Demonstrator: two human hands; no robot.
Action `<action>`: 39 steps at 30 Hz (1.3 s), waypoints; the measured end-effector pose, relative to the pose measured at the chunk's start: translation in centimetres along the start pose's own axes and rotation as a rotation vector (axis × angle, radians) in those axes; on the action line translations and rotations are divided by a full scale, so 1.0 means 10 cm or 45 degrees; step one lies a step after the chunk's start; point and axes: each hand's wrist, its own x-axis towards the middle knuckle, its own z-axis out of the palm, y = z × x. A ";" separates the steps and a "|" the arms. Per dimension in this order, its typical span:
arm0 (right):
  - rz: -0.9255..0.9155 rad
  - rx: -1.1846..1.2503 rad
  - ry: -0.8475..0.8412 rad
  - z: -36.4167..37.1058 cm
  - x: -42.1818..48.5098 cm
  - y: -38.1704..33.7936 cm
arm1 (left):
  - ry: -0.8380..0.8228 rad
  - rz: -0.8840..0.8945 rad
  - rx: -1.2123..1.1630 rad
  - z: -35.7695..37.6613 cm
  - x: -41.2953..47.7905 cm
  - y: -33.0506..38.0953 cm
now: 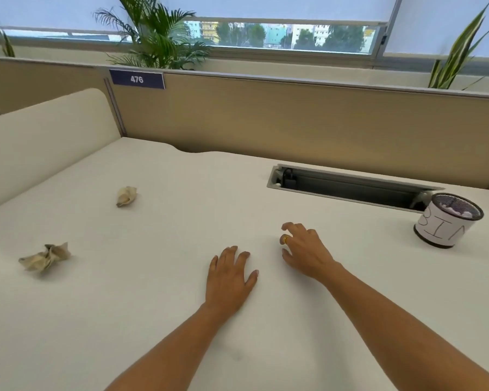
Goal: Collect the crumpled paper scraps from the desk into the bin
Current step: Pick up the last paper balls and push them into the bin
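Observation:
Two crumpled paper scraps lie on the white desk (153, 306): a small one (126, 195) toward the back left and a larger, flatter one (44, 259) near the left edge. The bin (446, 224), a small mesh cup wrapped in paper lettered "BIN", stands at the right with crumpled white paper inside. My left hand (228, 277) rests flat on the desk near the middle, fingers spread, holding nothing. My right hand (305, 251) hovers just right of it with curled, parted fingers and a gold ring, also empty. Both hands are far from the scraps.
An open cable tray slot (347, 187) is cut into the desk behind my right hand, left of the bin. A tan partition (294, 122) bounds the back, and a cream divider (40, 136) bounds the left. Plants stand behind the partition.

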 end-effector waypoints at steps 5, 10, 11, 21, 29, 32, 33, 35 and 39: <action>-0.177 0.030 -0.030 -0.01 0.34 -0.61 | 0.053 -0.186 0.082 -0.26 -0.13 -0.67; -0.327 0.009 -0.048 -0.03 0.66 -1.19 | 0.181 -0.289 0.253 -0.58 -0.32 -1.39; -0.351 0.005 -0.052 -0.03 0.73 -1.30 | 0.230 -0.291 0.293 -0.66 -0.36 -1.53; -0.381 -0.058 -0.213 -0.06 1.48 -2.40 | 0.466 -0.631 0.393 -1.05 -0.50 -2.58; -0.395 0.062 -0.254 -0.11 2.12 -2.97 | 0.364 -0.812 0.125 -1.05 -0.24 -2.80; -0.408 0.140 -0.214 -0.10 2.35 -3.13 | 0.429 -0.732 0.156 -1.05 -0.15 -2.81; -0.404 0.161 -0.201 -0.09 2.43 -3.17 | 0.447 -0.700 0.164 -1.05 -0.12 -2.83; -0.379 0.188 -0.191 -0.07 2.58 -3.22 | 0.475 -0.645 0.145 -1.04 -0.07 -2.85; -0.331 0.194 -0.209 -0.02 2.83 -3.27 | 0.528 -0.554 0.048 -1.02 -0.02 -2.89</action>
